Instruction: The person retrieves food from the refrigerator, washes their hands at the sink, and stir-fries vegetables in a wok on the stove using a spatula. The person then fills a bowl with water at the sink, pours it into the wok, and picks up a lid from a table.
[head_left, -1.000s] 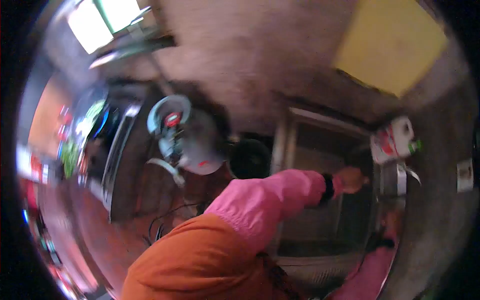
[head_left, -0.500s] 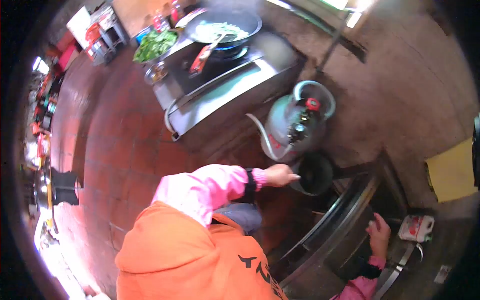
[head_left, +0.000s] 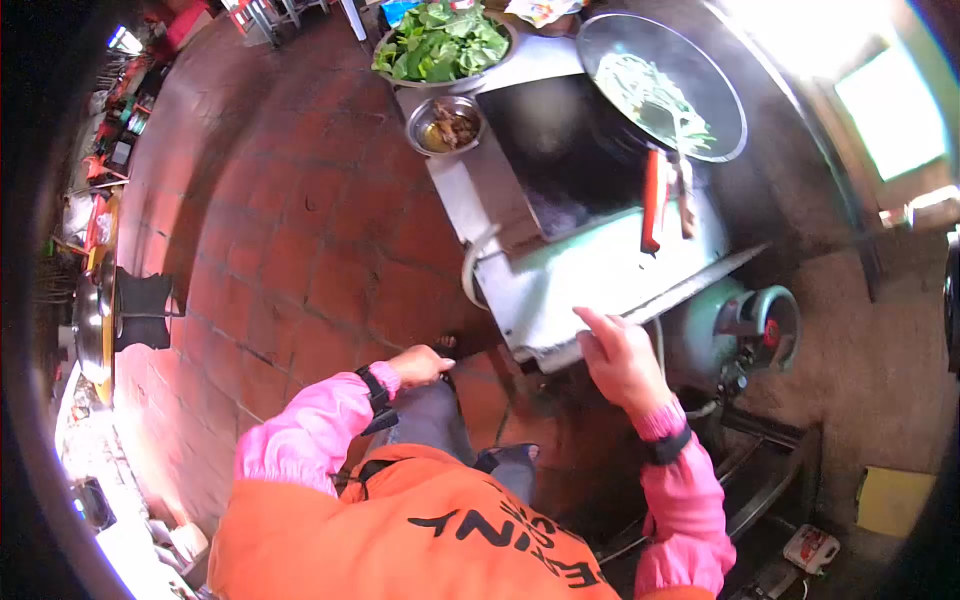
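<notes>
Head view
Right hand (head_left: 622,357): fingers spread open, palm and fingertips resting on the near edge of the surface (head_left: 600,285); it grips nothing.
Left hand (head_left: 418,365): loosely curled, set down on the person's own knee (head_left: 432,410); whether anything lies inside the curl I cannot tell.
Surface: a metal stove top, just ahead of the right hand and ahead and to the right of the left hand.
Wok (head_left: 662,85): far ahead of the right hand, on the burner, with pale strips of food inside.
Red handle (head_left: 652,200): runs from the wok back toward the right hand, well apart from it.
Small bowl (head_left: 447,124): ahead of the left hand, on the far left corner of the surface, holding something brown.
Greens (head_left: 440,40): a big bowl of leaves, beyond the small bowl.
Gas cylinder (head_left: 735,335): just right of the right hand, below the surface edge, a red knob on top.
Floor (head_left: 300,240): red brick tiles, spreading left of and ahead of the left hand.
Sleeves: pink on both arms, a dark band at each wrist; an orange top nearest the camera.
</notes>
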